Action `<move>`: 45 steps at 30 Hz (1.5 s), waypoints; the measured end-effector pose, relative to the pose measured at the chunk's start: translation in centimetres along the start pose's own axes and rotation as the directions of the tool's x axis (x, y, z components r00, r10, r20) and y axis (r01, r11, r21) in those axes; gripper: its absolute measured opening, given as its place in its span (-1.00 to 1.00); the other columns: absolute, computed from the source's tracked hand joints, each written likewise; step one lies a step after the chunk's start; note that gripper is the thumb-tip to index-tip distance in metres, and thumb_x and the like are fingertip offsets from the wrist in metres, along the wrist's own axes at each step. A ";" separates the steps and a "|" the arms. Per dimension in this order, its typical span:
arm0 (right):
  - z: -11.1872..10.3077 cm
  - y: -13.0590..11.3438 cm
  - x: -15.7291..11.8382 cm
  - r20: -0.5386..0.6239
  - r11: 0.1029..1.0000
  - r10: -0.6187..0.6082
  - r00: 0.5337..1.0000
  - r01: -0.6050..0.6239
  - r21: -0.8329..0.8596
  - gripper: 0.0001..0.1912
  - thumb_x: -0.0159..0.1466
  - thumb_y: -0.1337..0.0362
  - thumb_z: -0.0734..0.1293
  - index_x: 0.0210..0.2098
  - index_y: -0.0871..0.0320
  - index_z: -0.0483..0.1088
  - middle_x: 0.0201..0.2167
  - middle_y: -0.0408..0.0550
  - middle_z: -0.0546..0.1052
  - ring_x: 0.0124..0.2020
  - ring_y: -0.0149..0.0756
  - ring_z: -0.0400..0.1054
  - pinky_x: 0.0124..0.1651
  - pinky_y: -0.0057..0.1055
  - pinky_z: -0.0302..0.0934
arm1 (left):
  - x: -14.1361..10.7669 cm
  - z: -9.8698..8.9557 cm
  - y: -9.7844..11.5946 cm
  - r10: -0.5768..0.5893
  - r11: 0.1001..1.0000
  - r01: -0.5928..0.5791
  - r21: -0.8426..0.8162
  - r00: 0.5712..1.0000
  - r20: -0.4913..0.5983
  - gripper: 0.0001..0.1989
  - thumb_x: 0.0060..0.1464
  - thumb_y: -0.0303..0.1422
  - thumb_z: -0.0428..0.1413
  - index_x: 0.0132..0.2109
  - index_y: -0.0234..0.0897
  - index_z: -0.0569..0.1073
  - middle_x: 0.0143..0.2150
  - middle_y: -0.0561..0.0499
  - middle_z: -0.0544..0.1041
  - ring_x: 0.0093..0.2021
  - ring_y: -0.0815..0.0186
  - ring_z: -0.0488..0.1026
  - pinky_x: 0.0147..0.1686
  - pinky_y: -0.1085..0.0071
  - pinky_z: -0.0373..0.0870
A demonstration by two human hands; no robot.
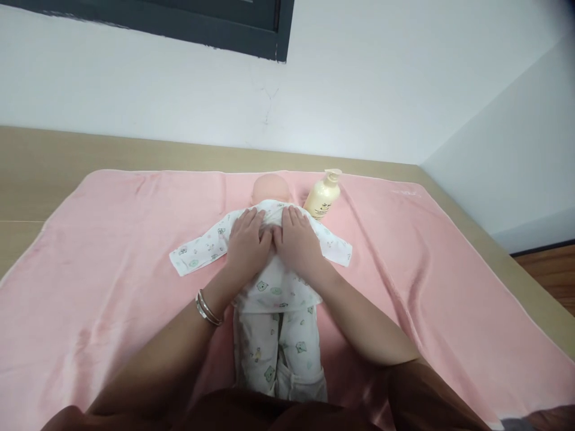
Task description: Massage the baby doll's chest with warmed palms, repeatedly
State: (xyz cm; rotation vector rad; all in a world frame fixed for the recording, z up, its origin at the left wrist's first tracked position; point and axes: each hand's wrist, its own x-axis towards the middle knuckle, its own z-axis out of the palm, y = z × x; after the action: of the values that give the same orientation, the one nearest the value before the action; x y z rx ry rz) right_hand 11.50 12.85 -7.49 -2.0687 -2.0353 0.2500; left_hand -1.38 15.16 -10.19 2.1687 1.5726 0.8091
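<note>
Now, starting at the left edge of the table, there is bare wood and then the pink towel spread wide across it, wrinkled toward the near left corner. Moving in, the doll's left-hand sleeve lies flat and empty on the towel, pointing out toward the left edge. Next comes the left hand, bangles on its wrist, lying palm down on the chest of the baby doll, fingers together and flat on the printed top, not gripping anything. Right beside it, thumbs nearly touching, the right hand presses down the same way, fingers close together and flat on the cloth.

The doll lies on its back in the middle of the towel, head toward the far edge of the table, legs in printed trousers running toward the near edge. By my reading, the step in hand is smoothing or closing the top over the chest; the next move looks to call for gentle fingertip work along the front opening, keeping the cloth even on both sides.

Further right, a cream pump bottle lies tilted just beside the doll's head, close to the right sleeve, so an outward sweep of the right hand could knock it. Beyond that, the towel runs on to the right edge of the table.
</note>
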 end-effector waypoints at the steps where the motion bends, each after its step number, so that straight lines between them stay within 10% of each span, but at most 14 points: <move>1: 0.0 -0.5 -0.6 -0.011 1.000 -0.015 1.000 0.015 -0.017 -0.35 0.44 0.19 0.01 0.40 0.50 0.00 0.44 0.30 0.06 0.49 0.00 -0.12 0.50 -0.06 -0.21 | 0.4 -0.1 -0.4 -0.002 1.000 0.002 -0.008 1.000 -0.003 -0.46 0.22 -0.31 -0.12 0.28 -0.46 0.35 0.36 -0.27 0.32 0.42 0.02 0.17 0.42 0.00 0.07; 45: 0.8 1.8 2.0 -0.006 0.991 -0.080 0.997 0.080 0.110 -0.34 0.40 0.22 0.02 0.41 0.45 0.00 0.46 0.23 0.03 0.50 -0.08 -0.17 0.52 -0.06 -0.30 | 0.8 0.1 -1.1 0.006 0.999 -0.007 -0.037 1.000 -0.028 -0.43 0.26 -0.25 -0.16 0.28 -0.48 0.33 0.37 -0.28 0.30 0.43 -0.02 0.15 0.43 -0.06 0.02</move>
State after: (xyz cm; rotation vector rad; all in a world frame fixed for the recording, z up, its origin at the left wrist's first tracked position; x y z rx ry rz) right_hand 13.05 14.85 -8.74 -1.9169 -2.0493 0.3379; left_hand -1.92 16.27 -10.74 2.1462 1.5528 0.8677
